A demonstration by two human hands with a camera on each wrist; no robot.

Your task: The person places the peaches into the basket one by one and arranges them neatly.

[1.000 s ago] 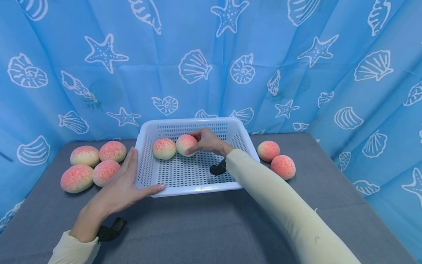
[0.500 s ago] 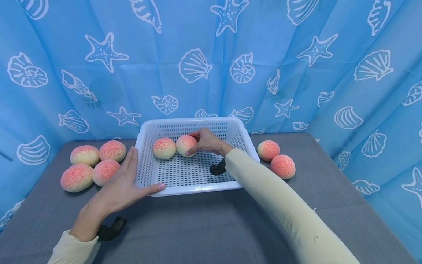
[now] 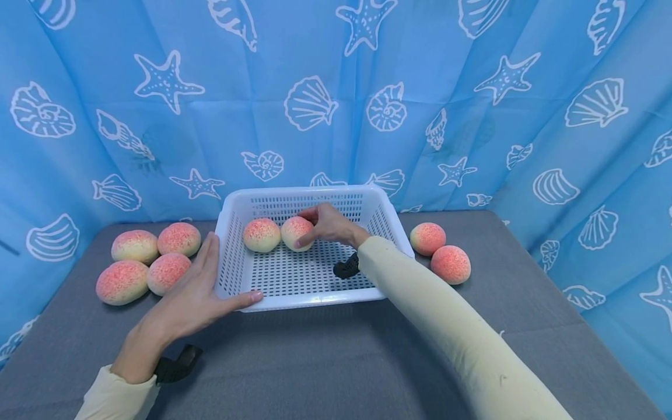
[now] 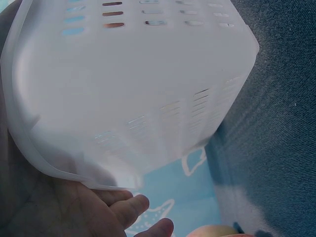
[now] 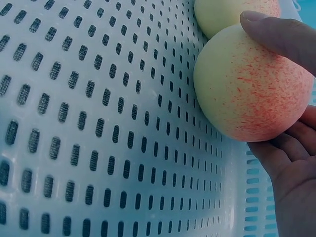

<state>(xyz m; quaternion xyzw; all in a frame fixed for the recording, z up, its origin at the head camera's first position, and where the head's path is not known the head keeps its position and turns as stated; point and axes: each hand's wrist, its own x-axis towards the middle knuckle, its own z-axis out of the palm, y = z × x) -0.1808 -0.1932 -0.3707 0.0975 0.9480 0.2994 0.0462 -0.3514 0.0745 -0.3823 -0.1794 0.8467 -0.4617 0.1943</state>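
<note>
Head view taken from above and behind arms, aimed forward and down at white basket (image 3: 310, 297) on grey surface (image 3: 336, 361), blue curtain (image 3: 336, 87) behind basket; whole scene covered. Left wrist view held very close against basket's outer wall (image 4: 138, 84), surface seen beside basket. Right wrist view held close inside basket, perforated floor (image 5: 98, 128) filling frame. Basket shared by all three views.

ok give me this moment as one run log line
right hand: holds pink-and-cream round peach on floor of white perforated plastic basket | left hand: flat against basket's left wall | second peach: beside it
</note>
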